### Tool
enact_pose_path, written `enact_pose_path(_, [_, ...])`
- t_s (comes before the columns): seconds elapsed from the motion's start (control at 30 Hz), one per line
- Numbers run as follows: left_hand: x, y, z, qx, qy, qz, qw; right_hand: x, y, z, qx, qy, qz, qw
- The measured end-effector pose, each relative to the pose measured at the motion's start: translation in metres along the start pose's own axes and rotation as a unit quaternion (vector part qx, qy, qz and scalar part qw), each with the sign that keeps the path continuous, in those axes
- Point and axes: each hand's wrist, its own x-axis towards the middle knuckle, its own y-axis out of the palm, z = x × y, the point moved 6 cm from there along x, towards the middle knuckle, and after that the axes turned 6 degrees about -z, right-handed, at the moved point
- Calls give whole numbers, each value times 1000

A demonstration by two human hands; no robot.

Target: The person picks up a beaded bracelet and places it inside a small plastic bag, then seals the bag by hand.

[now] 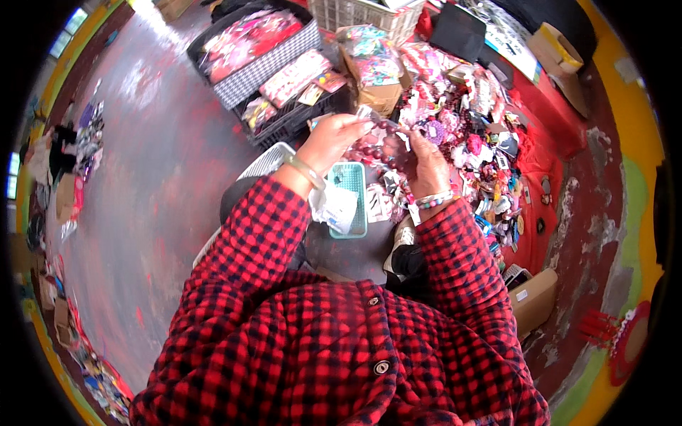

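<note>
My left hand (334, 138) and my right hand (425, 165) are raised together in front of my chest, both gripping a clear plastic packet with dark red beads (380, 142) in it. The left fingers pinch the packet's top edge, the right hand holds its right side. Both arms wear red and black checked sleeves. A pale bangle sits on my left wrist, and a beaded bracelet circles the right one. Below the hands lies a small teal basket (353, 181) with white paper in it.
A heap of small pink and red trinkets (469, 135) covers a red cloth (547, 113) on the right. Black crates (284, 113) and a checked bin (263, 67) of packets stand ahead, a cardboard box (380, 96) beside them. Grey floor (156, 177) spreads to the left.
</note>
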Motion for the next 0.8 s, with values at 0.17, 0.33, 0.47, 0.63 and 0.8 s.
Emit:
enact_pose_path(0.17, [-22,-39,-37,23,64,-64,996,5,-4,6,-41,-35,45,998])
enact_pose_path(0.33, [-72,-133,-84,-62,191,-220,955,-1,-8,2,-76,3,41,996])
enact_pose_path(0.47, [-128,-235,-50,-57,126,-332,933,-14,-13,-3,-123,39,12,992])
enact_pose_path(0.63, [-184,-320,66,-120,21,-457,881,-38,-28,-8,-170,85,-53,980])
enact_pose_path(0.8, [-183,-408,191,137,-30,-482,865,-29,-38,-33,-217,126,-71,965])
